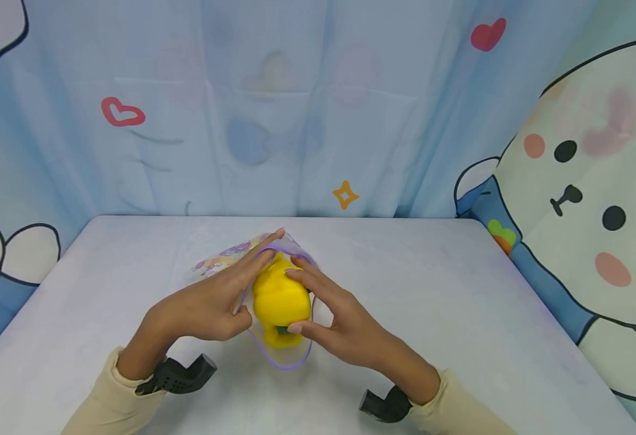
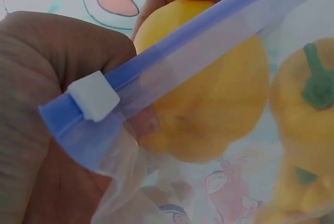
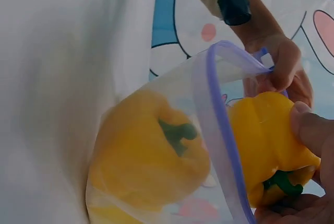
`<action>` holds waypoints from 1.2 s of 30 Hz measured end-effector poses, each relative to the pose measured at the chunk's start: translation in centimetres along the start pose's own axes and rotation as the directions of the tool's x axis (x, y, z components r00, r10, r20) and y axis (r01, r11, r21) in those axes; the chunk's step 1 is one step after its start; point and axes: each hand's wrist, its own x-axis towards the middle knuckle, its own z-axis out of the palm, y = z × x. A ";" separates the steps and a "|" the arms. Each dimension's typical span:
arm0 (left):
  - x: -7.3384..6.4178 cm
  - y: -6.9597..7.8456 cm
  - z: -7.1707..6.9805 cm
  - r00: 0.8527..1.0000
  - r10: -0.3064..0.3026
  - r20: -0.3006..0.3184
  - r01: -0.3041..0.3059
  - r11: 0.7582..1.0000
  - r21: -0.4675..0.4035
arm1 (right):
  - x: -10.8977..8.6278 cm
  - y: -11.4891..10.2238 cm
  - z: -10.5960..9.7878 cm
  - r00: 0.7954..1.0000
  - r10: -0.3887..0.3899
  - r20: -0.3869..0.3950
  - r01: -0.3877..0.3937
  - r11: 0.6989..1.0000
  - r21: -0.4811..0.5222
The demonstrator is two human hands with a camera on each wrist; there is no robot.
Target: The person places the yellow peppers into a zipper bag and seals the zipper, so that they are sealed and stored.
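A yellow bell pepper (image 1: 280, 296) is at the mouth of a clear zip bag (image 1: 222, 260) with a purple rim. My right hand (image 1: 345, 323) holds this pepper, fingers at its far end and thumb near the green stem. The bag's purple rim (image 3: 222, 98) loops around the pepper. On the other side, my left hand (image 1: 214, 305) grips the rim close to a white slider (image 2: 95, 96). Through the plastic another yellow bell pepper (image 3: 146, 151) with a green stem shows inside, and more yellow lies below it.
A white-covered table (image 1: 432, 290) lies under the bag and hands. Behind it hangs a blue curtain (image 1: 296, 121) with hearts and cartoon figures. Black cameras (image 1: 179, 374) are strapped to both wrists.
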 end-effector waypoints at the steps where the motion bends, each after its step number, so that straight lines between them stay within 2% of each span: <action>1: 0.0 0.0 0.0 1.000 -0.001 0.000 0.001 1.000 0.000 | 0.0 0.0 0.1 1.000 0.006 0.001 -0.006 1.000 -0.017; 9: 0.2 0.0 0.2 1.000 0.002 0.004 -0.002 1.000 -0.008 | 0.2 0.2 0.4 0.995 -0.007 -0.100 -0.004 0.994 -0.110; 13: 0.2 -0.1 0.2 1.000 0.007 -0.002 -0.007 1.000 0.008 | 0.2 0.3 0.5 0.994 0.002 -0.106 -0.017 0.990 -0.141; 24: -0.1 0.1 -0.2 1.000 -0.015 -0.027 0.016 0.999 0.045 | 0.3 0.3 0.0 0.990 -0.075 -0.118 0.063 0.993 -0.102; 30: -0.2 -0.1 -0.4 0.999 -0.011 -0.036 0.012 1.000 0.028 | 0.3 0.3 -0.4 0.987 -0.099 -0.125 0.089 0.993 -0.083; 36: -0.2 -0.1 -0.4 0.999 -0.035 -0.035 0.036 0.999 0.020 | 0.3 0.6 -1.1 0.974 -0.159 -0.164 0.149 0.986 -0.067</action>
